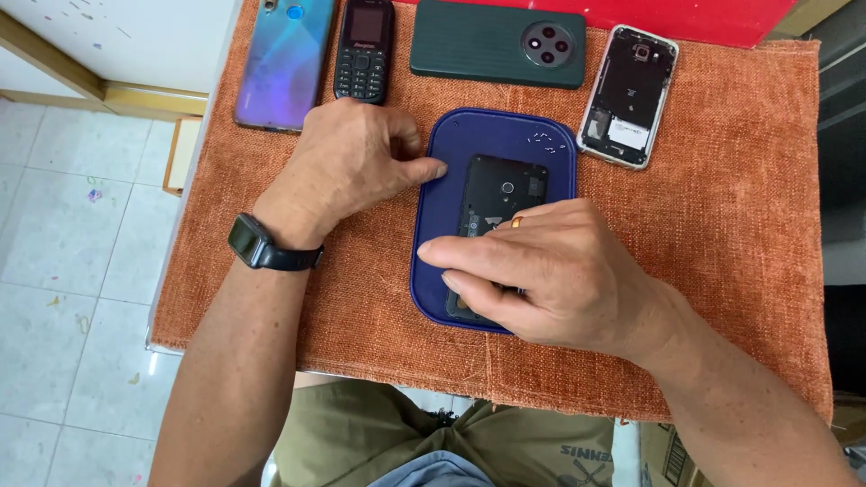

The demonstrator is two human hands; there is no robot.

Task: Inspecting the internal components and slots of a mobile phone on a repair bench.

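Right hand (550, 275) is down flat over the lower half of an opened black phone (501, 194), fingers stretched leftward and pressing on it rather than curled round it, a ring just showing on one finger. That phone, back cover off, lies inside a dark blue tray (442, 207) in the middle of an orange cloth mat (749, 225). Left hand (347, 162), loosely curled, holds nothing; its thumb tip touches the tray's left rim, and a black smartwatch (257, 243) sits on that wrist. A scatter of tiny screws (546, 138) lies in the tray's upper right corner. Along the far edge of the mat, left to right: a blue-purple smartphone (284, 59), a small black keypad phone (363, 50), a dark green phone with a round camera ring (496, 43), and another opened phone with a pale frame (629, 95), well apart from both hands.
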